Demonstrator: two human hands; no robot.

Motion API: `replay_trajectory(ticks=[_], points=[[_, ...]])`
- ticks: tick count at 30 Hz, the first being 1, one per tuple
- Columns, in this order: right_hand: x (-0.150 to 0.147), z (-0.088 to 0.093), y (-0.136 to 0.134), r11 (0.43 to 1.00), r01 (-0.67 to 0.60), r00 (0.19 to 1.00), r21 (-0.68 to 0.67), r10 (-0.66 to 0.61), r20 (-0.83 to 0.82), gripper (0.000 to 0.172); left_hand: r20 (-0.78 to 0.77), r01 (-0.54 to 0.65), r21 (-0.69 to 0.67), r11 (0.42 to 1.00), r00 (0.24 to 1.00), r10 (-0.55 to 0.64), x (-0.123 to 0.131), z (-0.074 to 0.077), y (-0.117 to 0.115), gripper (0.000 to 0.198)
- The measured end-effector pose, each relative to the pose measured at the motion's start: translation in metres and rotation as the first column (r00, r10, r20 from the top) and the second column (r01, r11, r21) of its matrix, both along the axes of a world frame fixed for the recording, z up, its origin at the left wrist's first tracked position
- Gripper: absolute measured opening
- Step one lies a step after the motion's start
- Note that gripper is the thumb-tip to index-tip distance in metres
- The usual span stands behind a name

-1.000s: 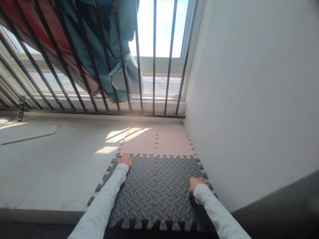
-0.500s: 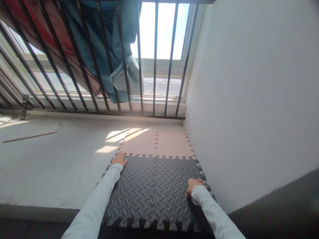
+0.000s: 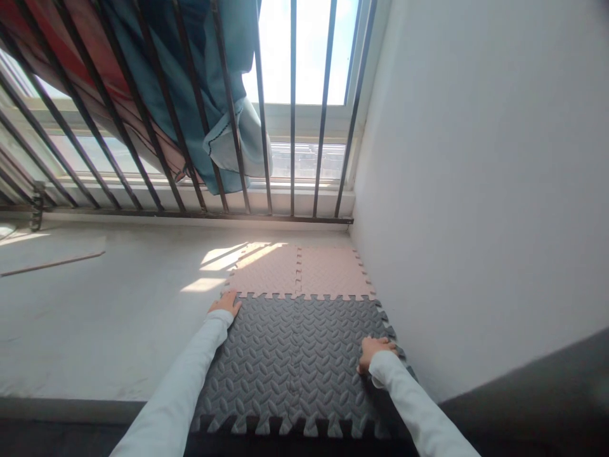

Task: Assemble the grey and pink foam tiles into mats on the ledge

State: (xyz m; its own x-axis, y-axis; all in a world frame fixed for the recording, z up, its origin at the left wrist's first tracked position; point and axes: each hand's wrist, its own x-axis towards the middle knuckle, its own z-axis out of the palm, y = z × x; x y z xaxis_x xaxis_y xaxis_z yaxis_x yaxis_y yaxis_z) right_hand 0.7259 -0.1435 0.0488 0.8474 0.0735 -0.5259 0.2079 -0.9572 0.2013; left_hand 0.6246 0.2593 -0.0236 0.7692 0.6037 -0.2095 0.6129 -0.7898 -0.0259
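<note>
Dark grey foam puzzle mat tiles (image 3: 285,355) with a raised diamond-plate pattern lie in front of me, a seam running between two of them. Their far edge meets two pink foam mat tiles (image 3: 328,270). My left hand (image 3: 225,303) rests open on the grey tile's far left corner, by the pink joint, fingers laid out. Close to the right edge, my right hand (image 3: 375,353) presses down on the grey mat, its thumb apart from its bent fingers. Part of that hand's underside is hidden.
A white wall (image 3: 476,190) rises along the mats' right side. Beyond the pink tiles stands a dark metal railing (image 3: 304,219), with blue and red cloth (image 3: 190,95) hanging behind it. A thin stick (image 3: 52,263) lies on the pale floor (image 3: 109,330) to the left.
My view has shifted slightly. The right hand sits marginally farther right and forward on the grey mat; the left hand keeps its place at the corner.
</note>
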Motion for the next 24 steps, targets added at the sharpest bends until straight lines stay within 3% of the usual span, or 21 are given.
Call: replay_trajectory(ticks=[4,9,12,17,21,24], points=[[-0.002,0.003,0.000,1.000,0.014,1.000,0.004,-0.014,-0.006,0.087,-0.051,0.065,0.034,0.997,0.997,-0.063,-0.001,0.006,-0.009,0.051],[-0.003,0.001,0.000,1.000,0.009,1.000,0.014,-0.009,0.002,0.090,-0.080,-0.006,-0.021,1.000,0.997,0.004,0.002,0.017,-0.014,0.049],[-0.004,0.003,0.001,1.000,0.019,1.000,0.016,-0.019,0.011,0.087,-0.112,-0.006,0.032,0.999,0.994,0.009,0.014,0.025,-0.025,0.049],[-0.006,0.007,0.002,1.000,0.020,1.000,0.019,-0.020,0.008,0.088,0.000,0.190,-0.008,0.982,0.982,-0.190,0.066,0.026,-0.071,0.055],[-0.006,0.002,0.000,1.000,0.013,1.000,0.015,-0.013,0.009,0.098,0.031,0.244,-0.107,0.964,0.970,-0.242,0.115,0.018,-0.110,0.056],[-0.006,-0.005,-0.003,1.000,0.013,1.000,0.020,-0.013,0.011,0.100,0.054,0.243,-0.147,0.959,0.970,-0.238,0.140,0.012,-0.126,0.057]])
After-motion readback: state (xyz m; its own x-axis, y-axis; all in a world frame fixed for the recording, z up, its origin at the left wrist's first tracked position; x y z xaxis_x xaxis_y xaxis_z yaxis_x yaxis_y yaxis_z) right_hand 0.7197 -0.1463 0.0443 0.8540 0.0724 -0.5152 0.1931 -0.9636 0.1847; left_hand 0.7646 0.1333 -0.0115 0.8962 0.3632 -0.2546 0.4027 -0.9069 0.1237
